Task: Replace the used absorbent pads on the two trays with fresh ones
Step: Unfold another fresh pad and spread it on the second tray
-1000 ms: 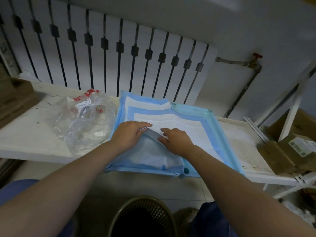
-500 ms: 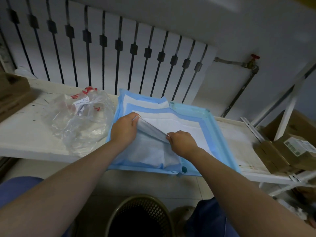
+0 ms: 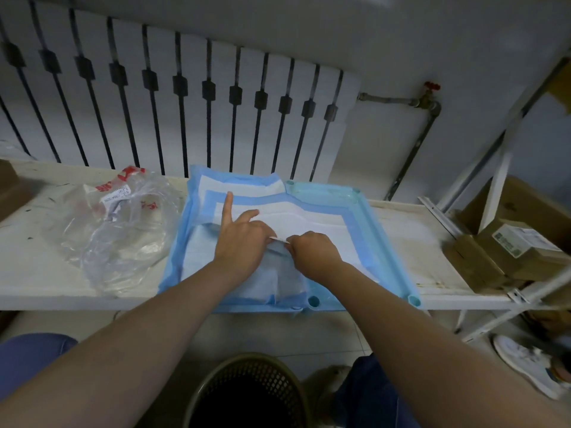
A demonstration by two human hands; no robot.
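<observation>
White and scuffed, the surface (image 3: 37, 273) runs along a wall in front of a white radiator (image 3: 185, 97) with dark vertical gaps. A light blue tray (image 3: 375, 230) sits on it at the near edge, and blue-bordered absorbent pads (image 3: 309, 223) lie layered over the tray, their left side spilling past the tray onto the surface. Both hands meet over the middle of the pads. The left hand (image 3: 244, 239) rests on the pad with its index finger pointing straight away from the person; its thumb and the other fingers pinch a thin white edge of pad. The right hand (image 3: 315, 251) is curled closed just beside it, its fingers (image 3: 292, 242) nipping the same white edge, so the pinched fold lies right between the two hands. Beneath the wrists, a paler, crumpled pad layer lies toward the tray's near rim. A crumpled clear plastic bag (image 3: 120, 230) with red print lies on the surface left of the pads, close to them. Cardboard boxes (image 3: 506, 245) are stacked at the right. A dark mesh bin (image 3: 247, 393) stands on the floor below, between the forearms.
</observation>
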